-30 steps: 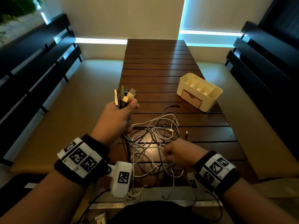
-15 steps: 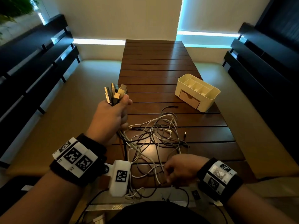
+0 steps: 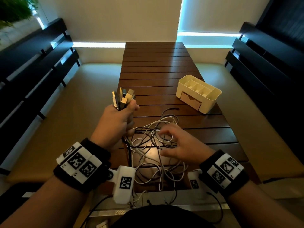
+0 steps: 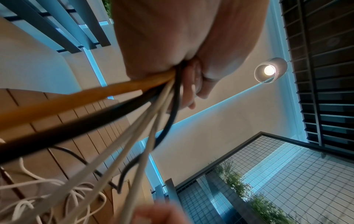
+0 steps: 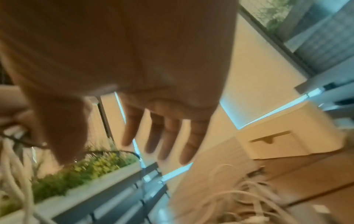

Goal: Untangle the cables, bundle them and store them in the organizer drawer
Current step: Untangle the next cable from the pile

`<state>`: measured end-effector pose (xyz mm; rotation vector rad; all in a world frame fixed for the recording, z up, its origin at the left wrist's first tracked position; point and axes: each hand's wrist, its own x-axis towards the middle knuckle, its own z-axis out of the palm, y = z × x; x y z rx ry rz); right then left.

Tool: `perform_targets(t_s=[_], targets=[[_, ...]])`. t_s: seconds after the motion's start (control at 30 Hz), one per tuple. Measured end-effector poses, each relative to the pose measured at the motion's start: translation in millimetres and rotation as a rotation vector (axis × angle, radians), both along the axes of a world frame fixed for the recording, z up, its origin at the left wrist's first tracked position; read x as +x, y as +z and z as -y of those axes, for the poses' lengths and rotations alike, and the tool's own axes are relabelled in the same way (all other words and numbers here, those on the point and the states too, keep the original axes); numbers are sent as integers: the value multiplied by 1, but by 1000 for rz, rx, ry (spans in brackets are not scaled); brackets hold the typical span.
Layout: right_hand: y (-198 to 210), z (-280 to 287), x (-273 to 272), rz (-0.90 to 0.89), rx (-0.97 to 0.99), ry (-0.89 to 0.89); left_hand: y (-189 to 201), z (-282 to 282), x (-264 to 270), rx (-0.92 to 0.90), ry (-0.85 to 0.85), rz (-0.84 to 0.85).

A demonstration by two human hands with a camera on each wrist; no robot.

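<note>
My left hand point(image 3: 118, 119) is raised above the table's left edge and grips a bunch of cables just below their plugs point(image 3: 122, 98), which stick up out of the fist. In the left wrist view the gripped cables point(image 4: 153, 94), orange, black and white, run down from the fist. A tangle of white and black cables point(image 3: 153, 145) lies on the wooden table point(image 3: 156, 63). My right hand point(image 3: 179, 143) hovers over the tangle with its fingers point(image 5: 168, 136) spread and holding nothing. A cream organizer point(image 3: 198, 92) with a wooden drawer point(image 3: 190, 100), which is closed, stands at the right.
Cushioned benches point(image 3: 65, 112) with dark slatted backs run along both sides of the table. Some cable ends hang over the table's near edge point(image 3: 148, 191). A plant point(image 3: 14, 7) stands at the far left.
My right hand let go of the cables near the table's front edge, opened, and moved up over the middle of the tangle. The left hand kept its grip on the plugs.
</note>
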<state>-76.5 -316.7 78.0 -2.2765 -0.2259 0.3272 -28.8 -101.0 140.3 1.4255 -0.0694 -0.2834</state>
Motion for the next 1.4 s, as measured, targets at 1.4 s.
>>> perform_targets(t_s=[1.4], targets=[[-16, -20, 0, -782, 244, 374, -7, 5, -7, -180, 116, -212]])
